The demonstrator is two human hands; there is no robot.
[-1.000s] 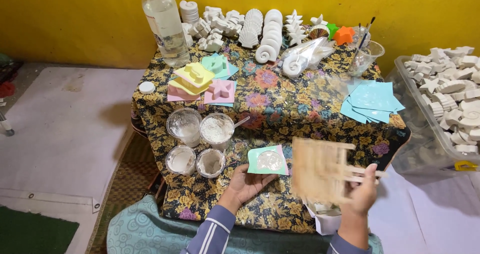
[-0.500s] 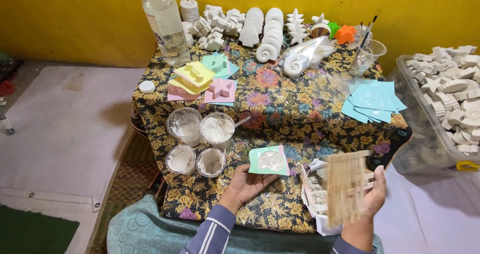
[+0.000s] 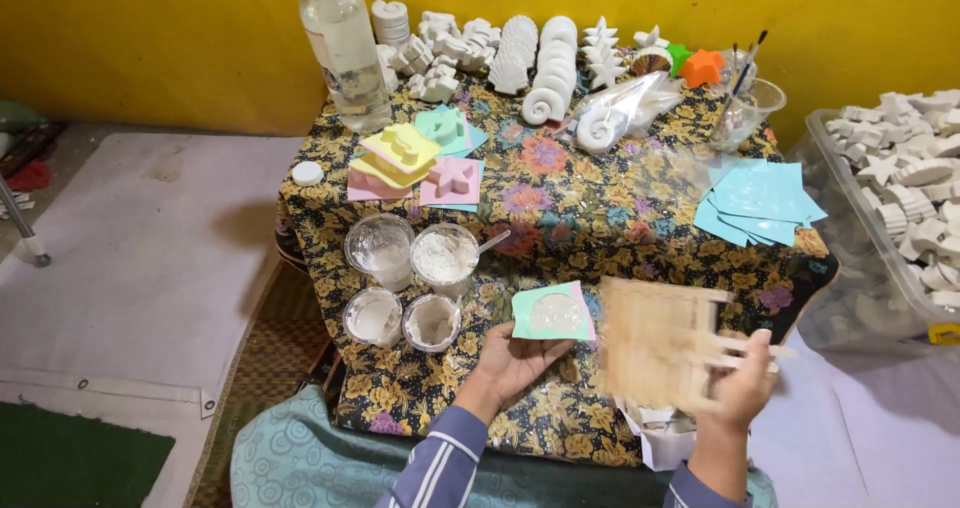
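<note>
My left hand rests palm up on the flowered tablecloth, fingertips under a small green and pink square mould filled with white plaster. My right hand grips a flat fan of wooden sticks, blurred by motion, held just right of the mould above the table's front edge.
Several plastic cups of white plaster stand left of the mould, one with a spoon. Coloured moulds, a clear bottle, white plaster shapes, turquoise sheets, a brush cup fill the table. A bin of casts sits right.
The wooden stick fan swung down to the right and then back up to the left beside the mould. My left hand and the mould stayed put.
</note>
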